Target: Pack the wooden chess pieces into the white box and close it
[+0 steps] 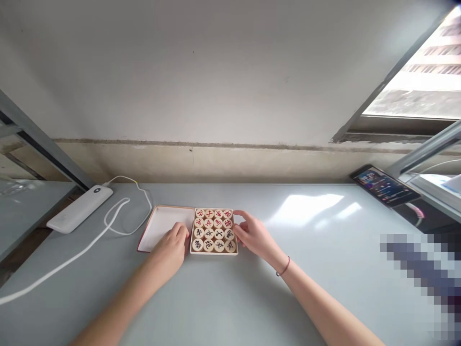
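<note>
A square white-edged box (214, 253) holds Chinese chess pieces (209, 223) in rows, round and pale, with red characters in the far rows and black ones in the near rows. Against its left side lies a shallow lid (162, 223), white inside with a reddish rim. My left hand (175, 242) is closed, its fingers curled down over the lid's right part beside the box; what the fingertips hold is hidden. At the box's right edge is my right hand (252, 233), thumb and index finger apart and touching the side, the other fingers bent underneath.
On the left lies a white power bank (81, 209) with a white cable (84, 250) looping across the grey table (223, 302). A phone (383, 185) leans by the metal frame at the right. A wall (216, 163) closes off the back, and a blurred patch (425, 274) covers the right.
</note>
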`<control>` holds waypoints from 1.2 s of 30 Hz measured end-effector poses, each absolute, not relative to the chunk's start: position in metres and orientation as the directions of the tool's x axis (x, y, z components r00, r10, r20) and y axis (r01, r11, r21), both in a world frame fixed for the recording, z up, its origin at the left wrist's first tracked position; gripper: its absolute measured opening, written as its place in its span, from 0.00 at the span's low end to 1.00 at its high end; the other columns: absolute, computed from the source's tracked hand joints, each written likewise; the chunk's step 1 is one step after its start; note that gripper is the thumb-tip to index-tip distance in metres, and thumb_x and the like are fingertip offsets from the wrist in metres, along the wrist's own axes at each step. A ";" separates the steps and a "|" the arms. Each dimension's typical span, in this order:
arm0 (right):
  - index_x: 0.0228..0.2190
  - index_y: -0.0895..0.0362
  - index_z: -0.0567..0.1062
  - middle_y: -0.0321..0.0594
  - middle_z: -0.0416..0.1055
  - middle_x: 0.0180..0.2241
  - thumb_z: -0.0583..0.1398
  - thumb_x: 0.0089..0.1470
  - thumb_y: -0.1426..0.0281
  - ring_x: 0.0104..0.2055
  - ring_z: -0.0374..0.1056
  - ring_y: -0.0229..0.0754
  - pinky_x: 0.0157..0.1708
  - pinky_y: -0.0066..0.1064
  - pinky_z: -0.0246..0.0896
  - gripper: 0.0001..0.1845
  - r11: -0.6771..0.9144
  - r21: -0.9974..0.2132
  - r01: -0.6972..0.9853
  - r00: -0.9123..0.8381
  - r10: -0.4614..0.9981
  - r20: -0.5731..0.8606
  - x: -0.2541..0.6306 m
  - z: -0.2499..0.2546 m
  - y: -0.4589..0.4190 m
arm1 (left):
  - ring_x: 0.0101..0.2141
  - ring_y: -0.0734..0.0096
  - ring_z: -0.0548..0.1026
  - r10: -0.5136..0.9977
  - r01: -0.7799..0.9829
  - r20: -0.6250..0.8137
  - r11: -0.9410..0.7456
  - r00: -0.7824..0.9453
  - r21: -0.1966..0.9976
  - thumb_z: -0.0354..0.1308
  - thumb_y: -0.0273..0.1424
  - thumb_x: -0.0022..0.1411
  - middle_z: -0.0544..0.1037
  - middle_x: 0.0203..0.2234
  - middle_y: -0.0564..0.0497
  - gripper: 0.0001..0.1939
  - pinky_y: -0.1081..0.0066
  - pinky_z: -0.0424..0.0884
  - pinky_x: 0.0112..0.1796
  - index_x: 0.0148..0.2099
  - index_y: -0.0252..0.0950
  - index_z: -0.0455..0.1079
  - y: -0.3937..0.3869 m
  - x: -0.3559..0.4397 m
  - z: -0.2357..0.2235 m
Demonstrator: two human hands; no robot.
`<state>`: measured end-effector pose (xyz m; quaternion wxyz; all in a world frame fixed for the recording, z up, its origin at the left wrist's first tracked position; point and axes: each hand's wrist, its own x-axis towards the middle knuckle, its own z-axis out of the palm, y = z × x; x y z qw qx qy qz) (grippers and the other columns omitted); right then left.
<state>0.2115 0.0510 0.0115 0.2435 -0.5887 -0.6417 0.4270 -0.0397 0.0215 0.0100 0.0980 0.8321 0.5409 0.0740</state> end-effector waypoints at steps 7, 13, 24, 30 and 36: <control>0.50 0.56 0.65 0.28 0.68 0.19 0.52 0.51 0.69 0.17 0.60 0.34 0.20 0.24 0.56 0.23 -0.090 -0.862 0.500 -0.212 0.951 -0.223 0.213 0.011 0.056 | 0.40 0.61 0.75 0.945 0.919 0.180 -0.312 0.273 0.240 0.43 0.30 0.68 0.74 0.43 0.45 0.12 0.66 0.70 0.39 0.47 0.35 0.66 0.045 -0.027 0.020; 0.51 0.56 0.65 0.29 0.68 0.19 0.52 0.52 0.69 0.16 0.60 0.33 0.18 0.22 0.55 0.23 -0.083 -0.871 0.484 -0.230 0.948 -0.218 0.214 0.010 0.058 | 0.36 0.60 0.75 0.975 0.974 0.036 -0.220 0.218 0.046 0.45 0.34 0.68 0.75 0.35 0.44 0.14 0.68 0.69 0.34 0.42 0.33 0.69 0.066 -0.004 0.036; 0.50 0.57 0.67 0.30 0.70 0.19 0.52 0.52 0.72 0.18 0.61 0.34 0.22 0.24 0.56 0.22 -0.038 -0.842 0.538 -0.202 0.964 -0.172 0.210 0.016 0.054 | 0.37 0.63 0.76 0.988 0.988 0.074 -0.141 0.136 0.056 0.45 0.34 0.67 0.74 0.34 0.47 0.16 0.71 0.67 0.31 0.38 0.35 0.73 0.067 0.005 0.030; 0.52 0.57 0.66 0.31 0.70 0.19 0.51 0.55 0.68 0.19 0.62 0.35 0.22 0.25 0.57 0.22 -0.024 -0.841 0.540 -0.241 0.953 -0.182 0.211 0.012 0.055 | 0.37 0.62 0.75 0.947 0.960 0.244 -0.247 0.210 0.129 0.46 0.32 0.66 0.74 0.36 0.46 0.11 0.68 0.69 0.35 0.40 0.35 0.69 0.065 -0.002 0.022; 0.54 0.56 0.62 0.46 0.72 0.43 0.53 0.58 0.63 0.25 0.66 0.36 0.27 0.30 0.64 0.24 0.377 -0.707 0.599 -0.184 0.924 0.336 0.206 0.005 0.049 | 0.32 0.67 0.74 0.934 0.787 0.336 -0.296 0.120 0.541 0.51 0.38 0.63 0.76 0.30 0.52 0.09 0.69 0.69 0.36 0.39 0.38 0.65 0.053 0.006 0.032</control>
